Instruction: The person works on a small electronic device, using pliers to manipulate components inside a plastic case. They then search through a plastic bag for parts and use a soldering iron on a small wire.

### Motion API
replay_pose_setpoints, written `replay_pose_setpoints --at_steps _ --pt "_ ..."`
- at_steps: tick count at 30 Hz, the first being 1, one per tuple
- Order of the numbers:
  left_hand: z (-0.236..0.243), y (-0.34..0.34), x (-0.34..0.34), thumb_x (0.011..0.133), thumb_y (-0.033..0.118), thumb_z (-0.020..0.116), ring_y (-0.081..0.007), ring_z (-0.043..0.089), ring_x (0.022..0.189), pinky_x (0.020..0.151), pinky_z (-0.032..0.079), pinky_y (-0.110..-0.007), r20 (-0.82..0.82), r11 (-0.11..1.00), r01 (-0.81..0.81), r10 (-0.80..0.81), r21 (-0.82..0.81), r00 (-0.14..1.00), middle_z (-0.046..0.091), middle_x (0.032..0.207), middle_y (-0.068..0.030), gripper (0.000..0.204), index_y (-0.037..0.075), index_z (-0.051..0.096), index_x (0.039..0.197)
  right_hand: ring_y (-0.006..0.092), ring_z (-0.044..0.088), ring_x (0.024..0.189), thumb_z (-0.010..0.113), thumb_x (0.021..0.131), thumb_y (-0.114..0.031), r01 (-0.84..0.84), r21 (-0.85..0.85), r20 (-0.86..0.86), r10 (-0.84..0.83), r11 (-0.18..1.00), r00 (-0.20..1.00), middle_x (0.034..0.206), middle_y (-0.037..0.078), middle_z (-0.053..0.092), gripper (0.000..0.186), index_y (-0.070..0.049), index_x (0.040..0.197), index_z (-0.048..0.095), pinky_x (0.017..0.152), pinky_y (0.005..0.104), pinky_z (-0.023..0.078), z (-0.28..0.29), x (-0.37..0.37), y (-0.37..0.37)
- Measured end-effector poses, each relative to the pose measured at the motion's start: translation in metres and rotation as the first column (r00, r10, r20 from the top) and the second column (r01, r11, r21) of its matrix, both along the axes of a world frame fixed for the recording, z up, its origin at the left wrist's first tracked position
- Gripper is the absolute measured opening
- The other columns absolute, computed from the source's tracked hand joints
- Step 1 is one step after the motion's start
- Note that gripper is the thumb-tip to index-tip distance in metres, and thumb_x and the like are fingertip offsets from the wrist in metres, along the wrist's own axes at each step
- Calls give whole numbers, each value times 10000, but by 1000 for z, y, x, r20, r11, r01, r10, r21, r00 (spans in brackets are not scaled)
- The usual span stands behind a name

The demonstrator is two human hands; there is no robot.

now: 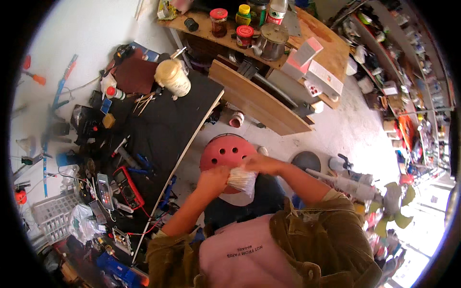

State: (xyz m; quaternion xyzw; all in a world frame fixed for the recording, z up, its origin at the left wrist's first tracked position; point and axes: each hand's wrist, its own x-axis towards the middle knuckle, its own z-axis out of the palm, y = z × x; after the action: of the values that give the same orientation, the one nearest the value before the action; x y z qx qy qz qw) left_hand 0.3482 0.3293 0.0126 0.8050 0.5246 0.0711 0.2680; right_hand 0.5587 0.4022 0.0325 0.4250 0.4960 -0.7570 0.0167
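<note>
Holding a pale, wrapped bundle of thin sticks in front of the lap, the two bare hands come close together over the near part of a round red stool with dark holes. The left hand is curled narrowly at the bundle's left end; the right hand has its fingers bent on the upper edge, though their exact grip is too small to tell. Left of the stool stands a black-topped workbench, bearing a few loose, slender wooden sticks near a cream-coloured cylindrical container with a tan lid. Nearer the person on this bench lies a red-framed multimeter. Beyond, a brown wooden table carries a shiny metal pot.
</note>
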Motion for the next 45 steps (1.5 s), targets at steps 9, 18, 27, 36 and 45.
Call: replay_pose_setpoints --at_steps 9,18,27,36,45 --pt "-36 26 74 690 164 612 -344 586 687 609 461 -438 -133 875 -430 410 -222 902 593 748 -148 242 70 499 882 385 527 982 536 803 -264 -216 728 633 -515 651 578 1109 259 510 470 27 1163 455 849 425 432 -192 180 179" --pt "-57 1 68 688 159 626 -360 577 686 599 454 -444 -282 776 -562 492 -287 824 587 739 -162 257 71 509 899 427 540 880 567 787 -222 -369 702 665 -376 609 645 975 292 523 364 9 1045 455 773 489 440 -306 207 217" --pt "-72 12 80 690 149 615 -369 575 696 598 449 -451 -263 719 -620 562 -314 784 588 733 -176 229 51 510 867 421 546 866 582 764 -208 -283 691 595 -301 665 745 925 242 567 314 1 982 496 737 488 441 -289 168 144" --pt "-74 28 102 676 182 653 -370 583 660 564 455 -442 -228 757 -594 549 -272 804 596 722 -171 265 53 496 845 413 506 941 674 692 -202 -204 565 496 -131 799 858 935 254 545 384 21 960 512 779 457 410 -291 137 101" --pt "-59 48 121 589 236 757 -353 586 794 669 457 -437 -198 664 -625 605 -410 772 609 856 -149 452 71 526 941 247 560 933 573 806 -185 607 255 61 -639 753 767 983 116 594 328 7 1063 505 814 347 433 -283 185 154"
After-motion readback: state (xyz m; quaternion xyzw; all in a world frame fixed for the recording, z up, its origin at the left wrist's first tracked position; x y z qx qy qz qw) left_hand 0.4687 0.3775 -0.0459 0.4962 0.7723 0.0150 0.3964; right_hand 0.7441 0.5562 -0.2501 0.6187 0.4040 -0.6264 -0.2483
